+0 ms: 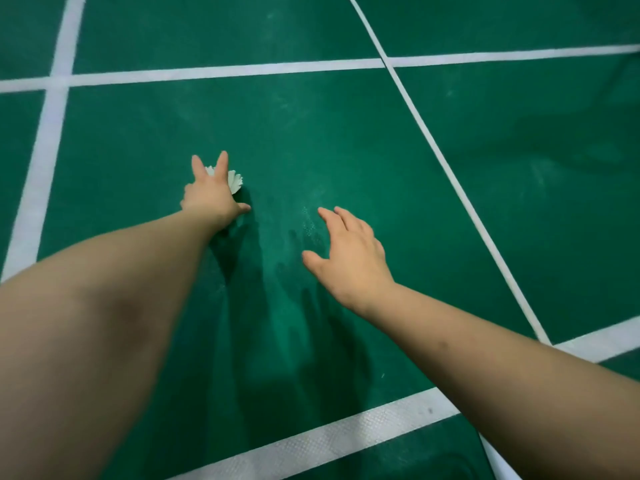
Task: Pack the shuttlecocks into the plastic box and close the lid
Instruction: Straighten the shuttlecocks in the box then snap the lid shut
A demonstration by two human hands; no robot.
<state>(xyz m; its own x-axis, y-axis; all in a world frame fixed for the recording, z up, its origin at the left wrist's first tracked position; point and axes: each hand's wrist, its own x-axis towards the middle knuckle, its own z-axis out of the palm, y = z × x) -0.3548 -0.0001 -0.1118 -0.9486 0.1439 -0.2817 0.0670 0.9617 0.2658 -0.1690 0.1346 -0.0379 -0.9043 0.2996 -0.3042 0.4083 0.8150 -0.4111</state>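
A white feathered shuttlecock (234, 181) lies on the green court floor, partly hidden under my left hand (211, 195). That hand is stretched far forward and rests over the shuttlecock with fingers spread; I cannot see whether it grips it. My right hand (349, 258) hovers open above the floor to the right, fingers apart, holding nothing. No plastic box is in view.
The green badminton court floor (346, 140) is crossed by white lines: one (225, 71) across the far side, one (41, 150) at the left, a diagonal one (450, 168) at the right, one (346, 434) near me. Shadows of my arms fall between my hands.
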